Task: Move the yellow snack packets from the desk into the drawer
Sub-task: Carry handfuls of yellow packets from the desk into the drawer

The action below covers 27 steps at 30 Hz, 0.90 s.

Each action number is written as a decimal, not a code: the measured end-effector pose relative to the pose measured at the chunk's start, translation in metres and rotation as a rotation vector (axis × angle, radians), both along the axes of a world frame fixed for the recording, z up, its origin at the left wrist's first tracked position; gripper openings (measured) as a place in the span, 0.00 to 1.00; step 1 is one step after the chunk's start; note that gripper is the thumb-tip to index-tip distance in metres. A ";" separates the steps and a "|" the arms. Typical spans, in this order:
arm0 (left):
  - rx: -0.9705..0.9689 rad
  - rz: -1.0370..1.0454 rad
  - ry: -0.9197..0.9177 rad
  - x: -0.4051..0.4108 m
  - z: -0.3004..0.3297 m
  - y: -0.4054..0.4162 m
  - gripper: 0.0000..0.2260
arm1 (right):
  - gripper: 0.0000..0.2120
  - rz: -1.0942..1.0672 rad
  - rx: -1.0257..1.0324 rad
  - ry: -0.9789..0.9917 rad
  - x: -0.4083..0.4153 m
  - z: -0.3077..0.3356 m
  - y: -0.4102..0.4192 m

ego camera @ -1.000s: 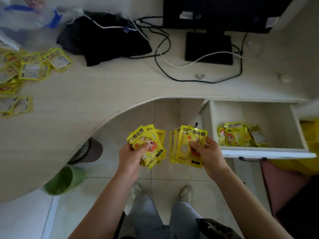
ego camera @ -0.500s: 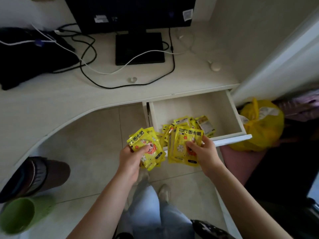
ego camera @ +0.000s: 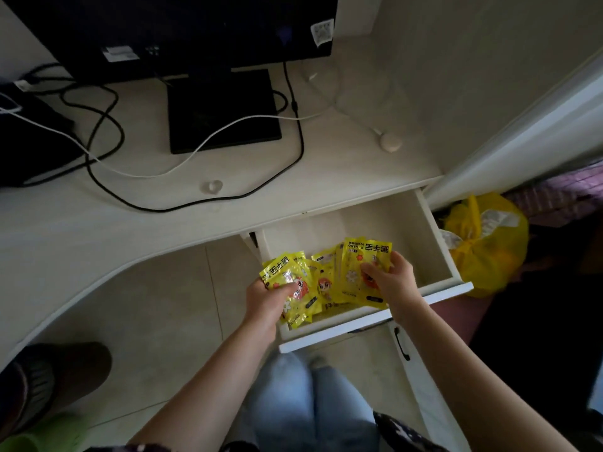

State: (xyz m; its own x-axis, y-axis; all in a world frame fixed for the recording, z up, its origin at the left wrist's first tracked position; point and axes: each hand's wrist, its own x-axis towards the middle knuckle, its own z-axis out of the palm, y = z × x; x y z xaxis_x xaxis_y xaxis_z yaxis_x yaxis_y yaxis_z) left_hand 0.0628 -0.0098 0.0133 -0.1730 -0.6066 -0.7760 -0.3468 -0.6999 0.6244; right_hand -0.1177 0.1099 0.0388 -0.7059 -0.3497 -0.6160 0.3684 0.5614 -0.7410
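Note:
A white drawer [ego camera: 434, 223] stands pulled out under the right end of the pale desk [ego camera: 98, 230]. My left hand [ego camera: 266, 298] grips a fanned stack of yellow snack packets [ego camera: 290, 282] over the drawer's left front corner. My right hand [ego camera: 393, 282] grips a second stack of yellow packets [ego camera: 362, 265] above the drawer's middle. More yellow packets [ego camera: 326, 285] lie in the drawer between the two hands, partly hidden by the held stacks.
A black monitor [ego camera: 182, 27] with its square base [ego camera: 223, 109] and black and white cables [ego camera: 107, 132] sit on the desk. A yellow plastic bag [ego camera: 489, 246] lies right of the drawer. A brown slipper [ego camera: 55, 380] and a green one [ego camera: 49, 432] lie on the tiled floor.
The view has swung right and come closer to the drawer. Both hands have carried their packet stacks forward, from in front of the drawer to over its inside.

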 end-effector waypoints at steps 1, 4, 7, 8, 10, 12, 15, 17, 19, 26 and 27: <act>-0.002 -0.025 -0.014 -0.006 -0.005 -0.002 0.12 | 0.09 0.006 0.021 0.009 -0.006 -0.004 -0.002; 0.009 -0.069 -0.081 -0.024 -0.020 -0.004 0.12 | 0.10 0.037 0.084 0.058 -0.027 -0.016 -0.006; 0.046 -0.106 -0.133 -0.041 -0.036 0.001 0.15 | 0.09 0.097 0.163 0.107 -0.050 -0.028 -0.004; 0.054 -0.119 -0.150 -0.048 -0.041 0.003 0.15 | 0.09 0.119 0.190 0.119 -0.059 -0.032 -0.003; 0.069 -0.139 -0.184 -0.061 -0.050 0.010 0.16 | 0.10 0.157 0.235 0.132 -0.075 -0.038 0.000; 0.088 -0.143 -0.204 -0.076 -0.055 0.018 0.17 | 0.12 0.197 0.286 0.138 -0.091 -0.044 0.006; 0.114 -0.095 -0.237 -0.099 -0.058 0.029 0.18 | 0.15 0.263 0.355 0.138 -0.113 -0.051 0.016; 0.143 -0.081 -0.245 -0.116 -0.062 0.037 0.21 | 0.15 0.310 0.382 0.133 -0.125 -0.057 0.022; 0.133 -0.109 -0.258 -0.131 -0.069 0.047 0.24 | 0.16 0.397 0.408 0.152 -0.134 -0.065 0.024; 0.086 -0.093 -0.304 -0.175 -0.088 0.073 0.23 | 0.16 0.488 0.403 0.071 -0.156 -0.094 0.029; 0.081 -0.096 -0.323 -0.178 -0.090 0.074 0.25 | 0.17 0.503 0.417 0.076 -0.158 -0.098 0.030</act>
